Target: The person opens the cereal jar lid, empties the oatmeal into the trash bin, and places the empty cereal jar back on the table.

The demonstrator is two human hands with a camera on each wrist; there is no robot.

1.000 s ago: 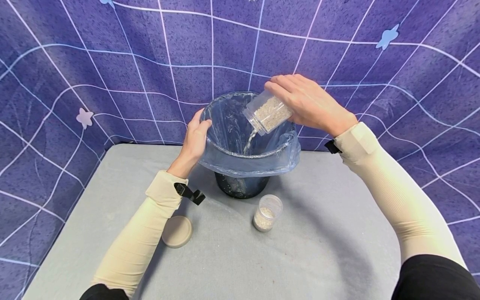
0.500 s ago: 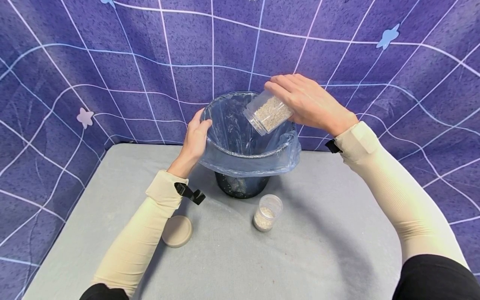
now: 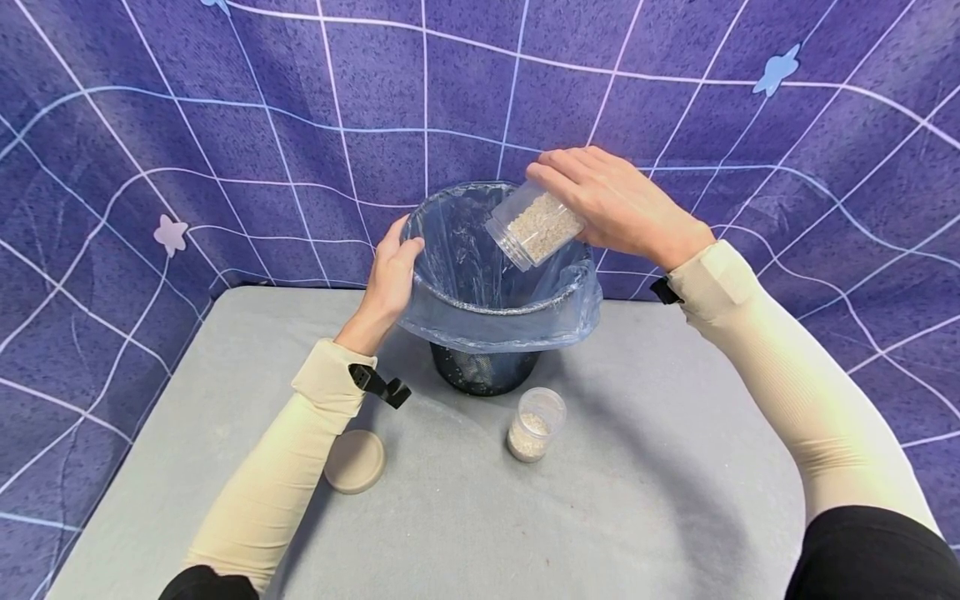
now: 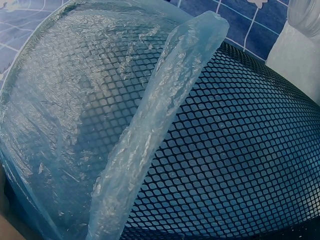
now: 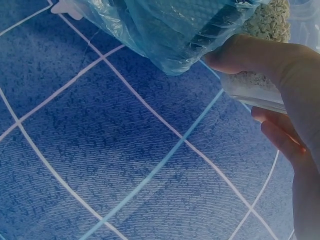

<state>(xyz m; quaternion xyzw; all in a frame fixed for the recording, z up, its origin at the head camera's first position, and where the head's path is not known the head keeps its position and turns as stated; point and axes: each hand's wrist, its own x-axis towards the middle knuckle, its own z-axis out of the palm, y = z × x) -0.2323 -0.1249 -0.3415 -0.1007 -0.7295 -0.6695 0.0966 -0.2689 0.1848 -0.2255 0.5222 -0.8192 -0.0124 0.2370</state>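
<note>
My right hand (image 3: 611, 200) grips a clear plastic jar (image 3: 536, 225) of pale flakes that look like oats, tilted mouth-down over a mesh wastebasket (image 3: 483, 371). In the right wrist view, thumb and fingers wrap the jar (image 5: 255, 87) near its base. A blue plastic liner (image 3: 498, 333) covers the basket's rim and hangs over its outside. My left hand (image 3: 392, 271) holds the lined rim on the left side, thumb over the edge and the other fingers outside. The left wrist view is filled by the liner (image 4: 135, 145) and the black mesh wall (image 4: 235, 145).
A small clear cup (image 3: 536, 425) with some flakes in its bottom stands in front of the basket. Near my left forearm lies a round beige lid (image 3: 355, 461). Grey cloth covers the table (image 3: 465, 533); a purple gridded curtain (image 3: 300, 167) hangs behind it.
A stream of flakes fell from the jar's mouth one second ago; none is seen falling now. Both hands, the jar and the basket hold nearly the same positions.
</note>
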